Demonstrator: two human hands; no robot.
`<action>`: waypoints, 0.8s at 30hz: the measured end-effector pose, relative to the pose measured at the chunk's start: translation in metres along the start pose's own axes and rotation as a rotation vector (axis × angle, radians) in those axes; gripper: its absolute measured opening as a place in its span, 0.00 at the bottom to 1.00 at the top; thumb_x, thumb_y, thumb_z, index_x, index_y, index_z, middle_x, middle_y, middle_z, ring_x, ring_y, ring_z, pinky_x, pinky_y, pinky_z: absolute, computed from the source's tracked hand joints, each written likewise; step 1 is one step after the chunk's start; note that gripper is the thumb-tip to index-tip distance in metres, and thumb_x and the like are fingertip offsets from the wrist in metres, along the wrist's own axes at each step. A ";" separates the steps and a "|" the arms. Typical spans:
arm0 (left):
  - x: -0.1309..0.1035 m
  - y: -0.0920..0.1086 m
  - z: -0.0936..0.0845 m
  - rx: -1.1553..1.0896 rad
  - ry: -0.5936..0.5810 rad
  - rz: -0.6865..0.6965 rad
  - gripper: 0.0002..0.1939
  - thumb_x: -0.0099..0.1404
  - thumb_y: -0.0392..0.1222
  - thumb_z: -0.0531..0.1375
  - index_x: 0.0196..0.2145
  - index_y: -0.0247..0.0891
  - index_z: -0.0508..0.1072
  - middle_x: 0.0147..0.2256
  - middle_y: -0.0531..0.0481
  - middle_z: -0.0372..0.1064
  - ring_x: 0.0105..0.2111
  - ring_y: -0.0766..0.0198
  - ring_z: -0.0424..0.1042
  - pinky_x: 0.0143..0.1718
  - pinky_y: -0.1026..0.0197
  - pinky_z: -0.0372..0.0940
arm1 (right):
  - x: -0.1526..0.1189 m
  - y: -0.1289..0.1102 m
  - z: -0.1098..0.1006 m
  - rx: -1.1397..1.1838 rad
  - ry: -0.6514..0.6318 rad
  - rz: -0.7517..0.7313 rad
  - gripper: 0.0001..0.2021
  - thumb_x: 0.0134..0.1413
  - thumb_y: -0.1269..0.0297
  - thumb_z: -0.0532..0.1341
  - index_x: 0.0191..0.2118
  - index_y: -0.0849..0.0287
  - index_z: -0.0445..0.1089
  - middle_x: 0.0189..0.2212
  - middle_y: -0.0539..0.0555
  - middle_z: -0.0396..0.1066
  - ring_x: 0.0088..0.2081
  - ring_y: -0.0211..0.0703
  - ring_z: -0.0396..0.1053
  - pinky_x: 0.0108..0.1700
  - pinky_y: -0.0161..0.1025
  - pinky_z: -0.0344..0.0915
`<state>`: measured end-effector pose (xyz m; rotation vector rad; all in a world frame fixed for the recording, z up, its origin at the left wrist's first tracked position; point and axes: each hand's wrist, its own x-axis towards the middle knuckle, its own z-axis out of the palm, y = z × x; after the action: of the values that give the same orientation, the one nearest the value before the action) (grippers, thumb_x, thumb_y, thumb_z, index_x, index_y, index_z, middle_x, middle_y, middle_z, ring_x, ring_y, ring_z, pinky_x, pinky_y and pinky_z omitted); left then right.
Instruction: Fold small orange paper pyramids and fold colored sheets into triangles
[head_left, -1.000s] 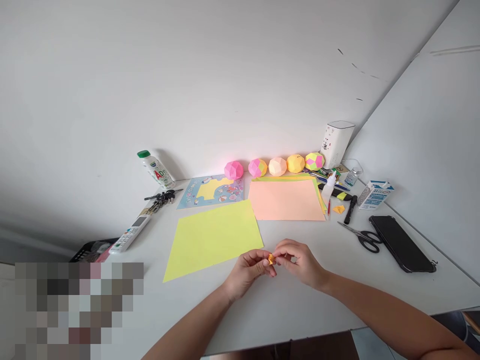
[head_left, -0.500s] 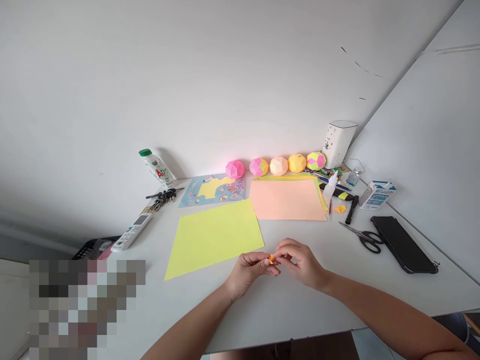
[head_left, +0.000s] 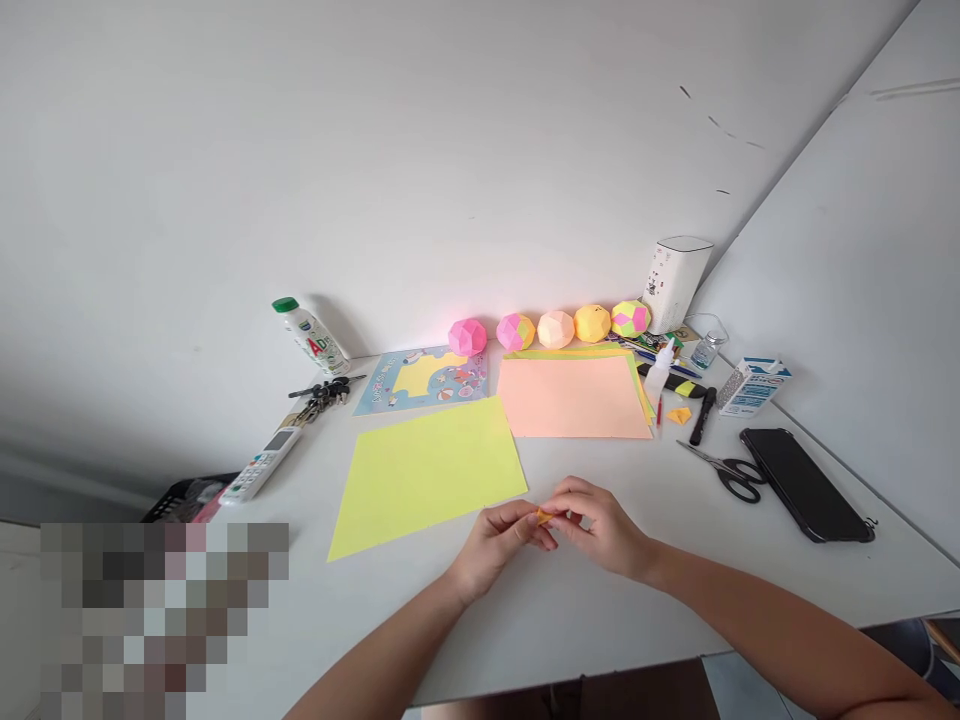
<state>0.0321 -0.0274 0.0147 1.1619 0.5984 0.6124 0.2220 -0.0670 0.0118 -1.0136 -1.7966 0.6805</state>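
A small piece of folded orange paper [head_left: 544, 517] is pinched between my two hands, close above the white desk. My left hand [head_left: 502, 535] is closed on its left side, thumb on top. My right hand [head_left: 596, 520] grips it from the right with thumb and fingertips, hiding part of it. Just beyond my left hand lies a yellow-green paper sheet [head_left: 431, 485]. A stack with a peach sheet [head_left: 576, 400] on top lies farther back. Another folded orange paper piece [head_left: 679, 416] rests on the right near a pair of scissors [head_left: 727, 470].
Several faceted paper balls, one pink [head_left: 467, 337], line the wall. At right are a phone [head_left: 806, 485], a carton [head_left: 754, 387], a glue bottle [head_left: 660, 368] and a black marker [head_left: 703, 416]. At left are a white bottle [head_left: 311, 337], keys [head_left: 324, 398] and a remote [head_left: 262, 465].
My right fingers have come nearer to my left thumb and now cover more of the orange paper. The paper's visible shape looks flatter. The view has shifted slightly.
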 end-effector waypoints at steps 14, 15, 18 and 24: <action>-0.001 0.001 -0.001 -0.058 0.012 0.018 0.16 0.60 0.51 0.64 0.37 0.36 0.79 0.41 0.43 0.74 0.37 0.57 0.73 0.47 0.52 0.66 | 0.001 0.001 -0.001 -0.020 0.012 -0.083 0.08 0.64 0.66 0.55 0.42 0.54 0.72 0.33 0.52 0.65 0.30 0.36 0.67 0.28 0.34 0.69; -0.001 0.001 -0.001 -0.066 0.020 0.015 0.16 0.60 0.51 0.64 0.38 0.36 0.79 0.40 0.43 0.74 0.37 0.57 0.73 0.47 0.52 0.66 | 0.002 0.001 -0.002 -0.027 0.018 -0.101 0.09 0.64 0.66 0.55 0.42 0.53 0.72 0.33 0.52 0.64 0.30 0.36 0.67 0.28 0.34 0.69; -0.001 0.001 -0.001 -0.098 0.050 0.002 0.17 0.60 0.52 0.64 0.39 0.35 0.79 0.37 0.44 0.75 0.36 0.58 0.73 0.47 0.51 0.66 | 0.003 0.000 -0.003 -0.009 0.002 -0.122 0.09 0.65 0.66 0.54 0.41 0.52 0.73 0.33 0.51 0.63 0.31 0.36 0.67 0.30 0.36 0.70; 0.001 -0.001 -0.001 -0.143 0.088 -0.001 0.18 0.58 0.53 0.65 0.38 0.36 0.79 0.33 0.46 0.76 0.35 0.59 0.73 0.47 0.52 0.65 | 0.004 -0.003 -0.003 0.111 -0.073 -0.007 0.08 0.64 0.63 0.55 0.39 0.55 0.72 0.34 0.51 0.63 0.31 0.35 0.71 0.29 0.34 0.69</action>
<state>0.0318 -0.0265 0.0136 1.0051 0.6193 0.6972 0.2232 -0.0653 0.0169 -0.9181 -1.8029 0.8129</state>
